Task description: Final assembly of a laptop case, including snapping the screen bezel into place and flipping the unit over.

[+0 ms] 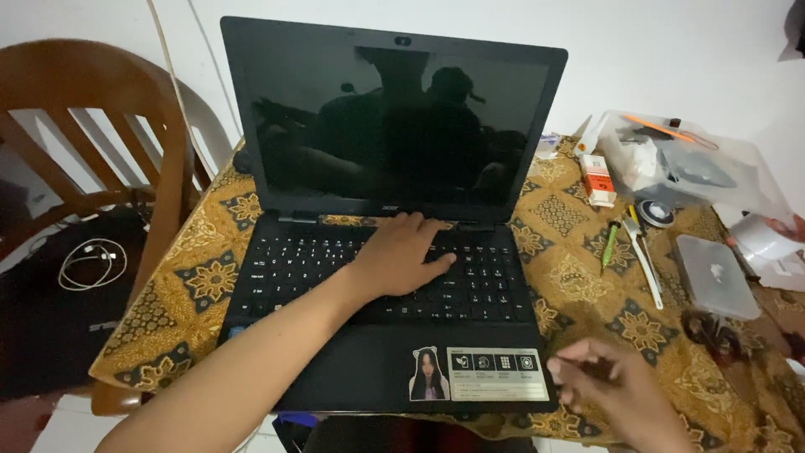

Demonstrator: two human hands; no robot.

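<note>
An open black laptop [319, 386] with a dark screen [394, 126] stands on a table under a brown and gold patterned cloth [579, 277]. My left hand [404, 253] lies flat on the keyboard [285, 268], fingers spread toward the upper right keys. My right hand [604, 379] hovers at the laptop's front right corner, fingers curled and pinched together; nothing visible in it. Two stickers [478, 373] sit on the palm rest beside that hand.
A wooden chair [101, 126] stands at the left, with a white cable [90, 262] on a dark surface below. To the right lie a green screwdriver [609, 243], white tweezers [644, 260], a small box [597, 178], a clear plastic bag [688, 164], a grey case [714, 275].
</note>
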